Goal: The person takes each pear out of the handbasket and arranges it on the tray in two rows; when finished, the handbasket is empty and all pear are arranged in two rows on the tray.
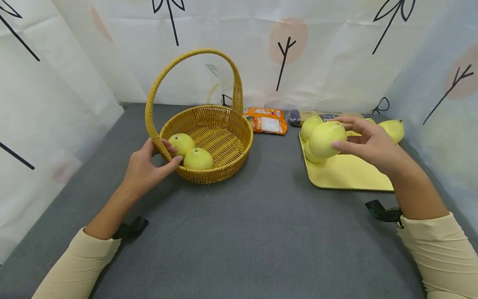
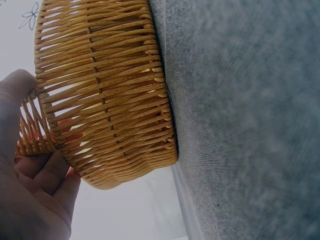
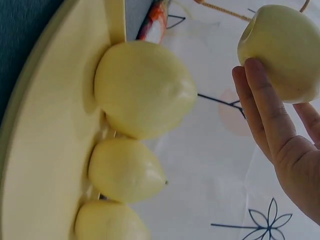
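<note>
A yellow wicker basket (image 1: pixel 224 166) with a tall arched handle stands on the left of the table, holding two pale yellow pears (image 1: pixel 198 159). My left hand (image 1: pixel 143 168) grips it at the rim by the handle's base; the left wrist view shows the thumb and fingers around the wickerwork (image 2: pixel 105 90). Over the yellow tray (image 1: pixel 347 174), my right hand (image 1: pixel 373 143) holds another pear (image 1: pixel 328 139) between thumb and fingers. In the right wrist view this pear (image 3: pixel 285 52) is raised apart from several pears (image 3: pixel 145 90) on the tray.
An orange packet (image 1: pixel 266 121) lies right of the basket at the back, near a long clear-and-yellow packet (image 1: pixel 298 117) behind the tray. Patterned white sheets (image 1: pixel 328 54) stand around the grey table (image 1: pixel 254 232).
</note>
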### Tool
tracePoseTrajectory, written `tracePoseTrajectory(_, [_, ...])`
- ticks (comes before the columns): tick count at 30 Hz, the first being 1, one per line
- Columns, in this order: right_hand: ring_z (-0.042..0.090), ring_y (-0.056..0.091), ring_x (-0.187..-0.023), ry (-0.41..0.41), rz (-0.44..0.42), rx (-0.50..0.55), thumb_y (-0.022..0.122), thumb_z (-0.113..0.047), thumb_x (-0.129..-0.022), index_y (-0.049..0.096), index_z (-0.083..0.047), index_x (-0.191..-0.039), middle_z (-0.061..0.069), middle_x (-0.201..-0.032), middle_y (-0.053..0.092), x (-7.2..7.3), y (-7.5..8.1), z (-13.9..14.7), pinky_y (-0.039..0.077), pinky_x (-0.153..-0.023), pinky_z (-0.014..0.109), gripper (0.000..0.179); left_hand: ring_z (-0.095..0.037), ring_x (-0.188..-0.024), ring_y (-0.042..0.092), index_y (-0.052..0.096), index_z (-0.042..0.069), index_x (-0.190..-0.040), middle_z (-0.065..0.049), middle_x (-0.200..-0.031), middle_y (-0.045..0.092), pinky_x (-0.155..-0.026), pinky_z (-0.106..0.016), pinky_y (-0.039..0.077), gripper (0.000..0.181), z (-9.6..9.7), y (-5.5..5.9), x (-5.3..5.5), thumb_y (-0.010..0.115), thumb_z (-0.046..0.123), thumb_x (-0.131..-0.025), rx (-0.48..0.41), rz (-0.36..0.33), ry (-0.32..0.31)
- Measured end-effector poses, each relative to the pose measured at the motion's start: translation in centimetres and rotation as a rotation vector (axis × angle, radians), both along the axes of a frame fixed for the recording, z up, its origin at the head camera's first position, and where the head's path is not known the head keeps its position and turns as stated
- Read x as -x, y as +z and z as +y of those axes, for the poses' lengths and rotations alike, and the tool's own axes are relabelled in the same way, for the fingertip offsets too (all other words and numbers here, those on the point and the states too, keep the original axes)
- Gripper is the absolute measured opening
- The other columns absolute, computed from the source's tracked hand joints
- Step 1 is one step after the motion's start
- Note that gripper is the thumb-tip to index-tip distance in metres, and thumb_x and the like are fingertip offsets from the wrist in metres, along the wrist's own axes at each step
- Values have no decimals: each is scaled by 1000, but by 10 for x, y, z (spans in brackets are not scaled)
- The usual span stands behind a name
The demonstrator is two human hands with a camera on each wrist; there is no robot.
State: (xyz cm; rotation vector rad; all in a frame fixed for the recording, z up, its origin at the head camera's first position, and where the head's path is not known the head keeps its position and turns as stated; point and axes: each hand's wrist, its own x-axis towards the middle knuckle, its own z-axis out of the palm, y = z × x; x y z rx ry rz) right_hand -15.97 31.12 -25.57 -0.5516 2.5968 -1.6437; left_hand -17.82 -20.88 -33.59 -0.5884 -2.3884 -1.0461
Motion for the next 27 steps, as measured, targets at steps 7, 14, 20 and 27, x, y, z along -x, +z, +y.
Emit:
tracePoseTrajectory(7, [14, 69, -94, -45, 1, 144, 63, 7, -95, 55, -8, -138, 8, -123, 54, 11, -2, 22, 58, -76, 27, 47, -18, -94, 66, 59, 4, -114, -2, -100, 71, -85, -15, 44, 39, 0, 1, 0, 82, 14, -84, 3, 2, 3])
tracePoseTrajectory(14, [15, 69, -86, -182, -74, 171, 66, 2, -95, 61, -11, -128, 8, -111, 57, 24, -11, 45, 59, -71, 30, 36, -14, -93, 65, 59, 3, -113, -2, -100, 71, -84, -14, 44, 39, 0, 0, 1, 82, 14, -84, 3, 1, 5])
tracePoseTrajectory(20, [10, 68, -86, -256, -126, 63, 65, -6, -97, 57, -17, -127, 5, -110, 52, 30, -19, 58, 59, -71, 29, 33, -12, -93, 64, 59, 2, -112, -1, -99, 71, -84, -14, 44, 39, 0, -1, 2, 82, 13, -83, 2, 4, -1])
tracePoseTrajectory(27, [7, 69, -81, -302, -209, -116, 66, -25, -99, 38, -13, -148, 16, -129, 41, 39, -27, 60, 57, -77, 26, 57, -17, -93, 66, 58, 2, -113, -1, -99, 71, -84, -14, 44, 39, -1, -2, 3, 82, 13, -83, 1, 9, 1])
